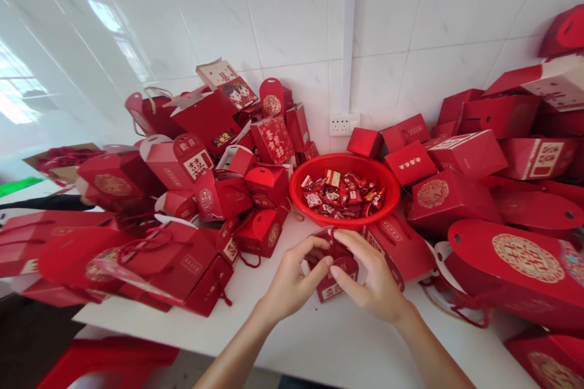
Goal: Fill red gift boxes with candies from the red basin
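A small red gift box (335, 287) with a white-and-red label stands on the white table in front of me. My left hand (298, 276) is at the left of its top, with thumb and fingers pinched at the dark red cord or flap there. From the other side my right hand (368, 273) pinches at the same spot, its fingertips close to the left ones. The hands cover much of the box's top, so the exact grip is partly hidden. Just behind the box sits a red basin (301, 205) holding many wrapped candies (347, 194).
Red gift boxes (274, 140) are piled on the left and more boxes (460, 194) on the right, some near the table's edges. A wall socket (344, 124) is behind the basin. A red stool (104, 364) stands at the lower left, below the white table (274, 334).
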Motion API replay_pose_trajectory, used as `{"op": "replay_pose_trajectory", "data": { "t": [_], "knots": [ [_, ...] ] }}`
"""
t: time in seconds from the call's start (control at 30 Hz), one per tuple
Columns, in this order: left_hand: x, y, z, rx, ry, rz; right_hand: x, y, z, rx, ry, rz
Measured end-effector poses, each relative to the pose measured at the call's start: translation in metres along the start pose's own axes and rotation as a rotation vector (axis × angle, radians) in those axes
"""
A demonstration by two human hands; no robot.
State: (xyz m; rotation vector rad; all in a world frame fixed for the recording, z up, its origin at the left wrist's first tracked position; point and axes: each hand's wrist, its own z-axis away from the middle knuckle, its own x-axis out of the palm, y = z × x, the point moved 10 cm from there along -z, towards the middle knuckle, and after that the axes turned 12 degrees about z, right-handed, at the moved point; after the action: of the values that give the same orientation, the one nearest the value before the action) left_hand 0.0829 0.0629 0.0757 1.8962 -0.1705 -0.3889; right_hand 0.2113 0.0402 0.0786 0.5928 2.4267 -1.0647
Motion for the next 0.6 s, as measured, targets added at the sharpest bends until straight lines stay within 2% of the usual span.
{"op": "replay_pose_trajectory", "data": {
  "t": [0.23,0.6],
  "knots": [
    [-0.005,0.001,-0.002,0.042,0.086,-0.034,-0.004,-0.003,-0.002,0.01,0.026,-0.038],
    [0.007,-0.011,-0.009,-0.062,0.003,0.215,-0.006,0.0,0.001,-0.022,0.099,-0.023]
  ]
}}
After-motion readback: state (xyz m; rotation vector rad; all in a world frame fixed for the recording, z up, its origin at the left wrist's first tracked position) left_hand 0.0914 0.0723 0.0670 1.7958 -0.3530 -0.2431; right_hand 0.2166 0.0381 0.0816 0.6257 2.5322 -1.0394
